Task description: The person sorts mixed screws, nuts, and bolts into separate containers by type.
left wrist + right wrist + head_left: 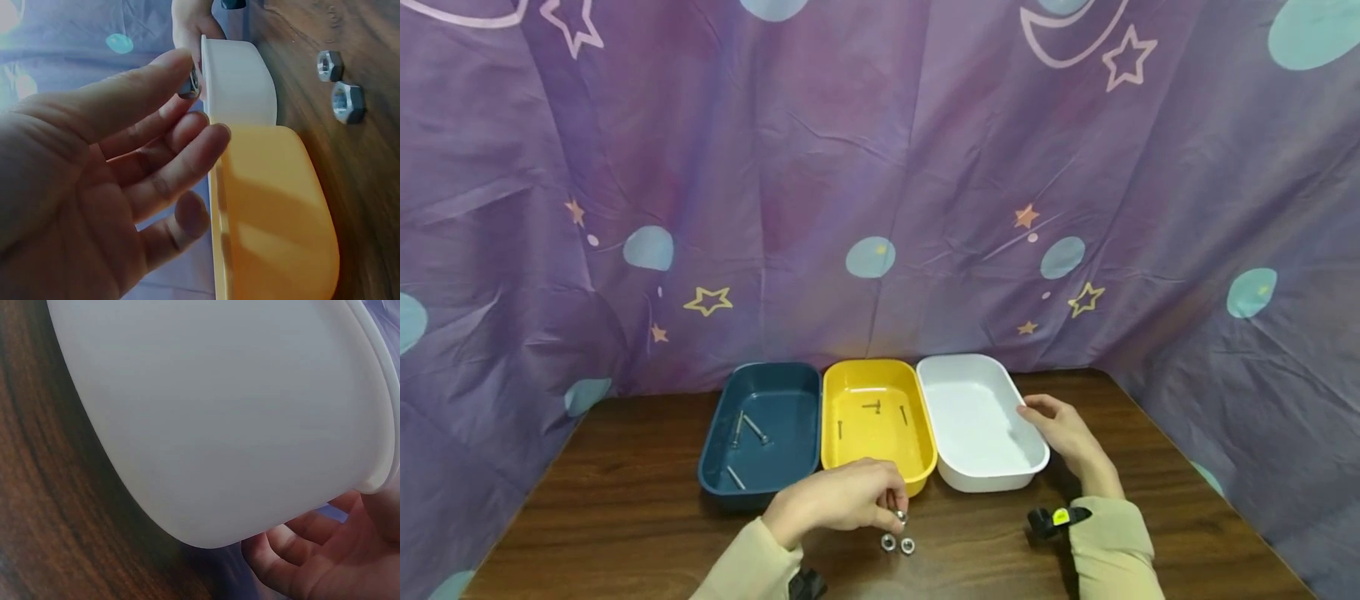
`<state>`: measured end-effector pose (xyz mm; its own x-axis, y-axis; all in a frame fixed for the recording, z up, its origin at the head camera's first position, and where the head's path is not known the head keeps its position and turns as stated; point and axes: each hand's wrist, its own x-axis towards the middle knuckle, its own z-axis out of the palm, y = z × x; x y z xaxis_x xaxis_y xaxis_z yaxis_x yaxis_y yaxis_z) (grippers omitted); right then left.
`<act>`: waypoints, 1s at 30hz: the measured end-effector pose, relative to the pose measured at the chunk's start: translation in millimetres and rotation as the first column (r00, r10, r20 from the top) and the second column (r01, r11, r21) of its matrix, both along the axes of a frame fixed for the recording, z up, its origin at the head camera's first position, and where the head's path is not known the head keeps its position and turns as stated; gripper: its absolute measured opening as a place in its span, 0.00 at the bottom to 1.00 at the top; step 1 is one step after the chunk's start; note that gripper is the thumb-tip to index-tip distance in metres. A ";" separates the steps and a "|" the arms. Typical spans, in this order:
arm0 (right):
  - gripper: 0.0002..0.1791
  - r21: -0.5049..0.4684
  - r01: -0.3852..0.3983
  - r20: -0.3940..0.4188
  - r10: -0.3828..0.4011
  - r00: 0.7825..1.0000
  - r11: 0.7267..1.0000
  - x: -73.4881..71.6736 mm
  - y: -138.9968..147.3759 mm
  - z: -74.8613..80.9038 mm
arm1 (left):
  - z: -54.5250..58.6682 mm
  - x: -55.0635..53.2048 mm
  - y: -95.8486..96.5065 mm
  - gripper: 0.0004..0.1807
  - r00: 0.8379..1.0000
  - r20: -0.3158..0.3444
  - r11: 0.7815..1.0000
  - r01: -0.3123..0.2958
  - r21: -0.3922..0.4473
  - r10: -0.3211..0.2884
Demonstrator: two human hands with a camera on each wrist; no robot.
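My left hand (848, 497) pinches a steel hex nut (189, 86) between thumb and index finger, raised in front of the yellow tray (834, 450). Its other fingers are loosely bent. Just below, two more nuts (888, 542) lie side by side on the wooden table. At the white tray (988, 482), my right hand (1070, 435) grips the right side, with the thumb by the rim and bent fingers against the outer wall (219, 437). No nut shows inside the white tray in the head view.
Left of the yellow tray stands a dark blue tray (790, 408) holding several long bolts (756, 429). Smaller screws (903, 414) lie in the yellow tray. The three trays stand side by side near a purple curtain (820, 208) behind the wooden table (625, 500).
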<state>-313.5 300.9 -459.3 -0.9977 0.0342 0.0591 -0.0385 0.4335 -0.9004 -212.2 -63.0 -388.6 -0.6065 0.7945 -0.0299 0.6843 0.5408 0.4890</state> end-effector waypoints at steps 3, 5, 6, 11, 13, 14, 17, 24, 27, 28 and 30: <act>0.26 0.000 0.001 0.003 -0.001 1.000 1.000 -0.3 -0.1 -1.1 | 2.2 -7.5 10.1 0.06 0.999 -0.023 1.000 0.023 0.009 -0.023; 0.26 -0.001 0.001 0.006 -0.001 1.000 1.000 -0.2 -0.3 -1.6 | 3.9 -12.8 17.5 0.06 0.999 -0.039 0.999 0.039 0.012 -0.038; 0.26 -0.002 0.001 0.009 -0.001 1.000 1.000 -0.2 -0.4 -1.8 | 5.0 -15.3 21.1 0.06 0.998 -0.052 0.999 0.040 0.009 -0.040; 0.26 -0.007 -0.002 0.020 0.002 1.000 1.000 -0.3 -0.7 -0.8 | 11.8 -29.7 37.5 0.05 0.993 -0.117 0.999 0.027 -0.031 -0.031; 0.25 -0.006 -0.004 0.019 0.004 1.000 1.000 -0.8 -0.6 0.0 | 14.5 -36.9 43.2 0.05 0.990 -0.141 0.999 0.022 -0.043 -0.028; 0.25 -0.005 -0.004 0.018 0.004 1.000 1.000 -1.1 -0.5 0.3 | 15.5 -40.7 45.8 0.05 0.988 -0.150 0.999 0.018 -0.044 -0.024; 0.25 -0.003 -0.004 0.016 0.004 1.000 1.000 -1.9 -0.2 0.8 | 17.0 -53.3 53.0 0.04 0.983 -0.181 0.999 0.008 -0.038 -0.015; 0.26 -0.003 -0.002 0.011 0.002 1.000 1.000 -2.0 1.0 0.0 | 19.0 -81.9 68.7 0.03 0.975 -0.221 1.000 -0.008 -0.001 0.007; 0.25 0.006 -0.001 0.007 0.001 1.000 1.000 -3.0 0.5 0.1 | 19.1 -92.4 74.7 0.04 0.971 -0.238 1.000 -0.028 0.003 0.028; 0.25 0.009 -0.001 0.009 0.001 1.000 1.000 -3.3 0.5 0.1 | 19.0 -95.4 76.6 0.04 0.970 -0.242 0.999 -0.035 0.003 0.035; 0.25 0.011 -0.001 0.010 0.001 1.000 1.000 -4.1 0.0 0.3 | 18.1 -101.9 80.7 0.04 0.968 -0.245 0.999 -0.046 0.005 0.046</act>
<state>-317.5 300.9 -458.9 -0.9982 0.0325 0.0497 -0.0301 0.4432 -0.8959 -314.1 17.7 -370.5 -0.6312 0.7657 0.1240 0.7578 0.5747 0.3089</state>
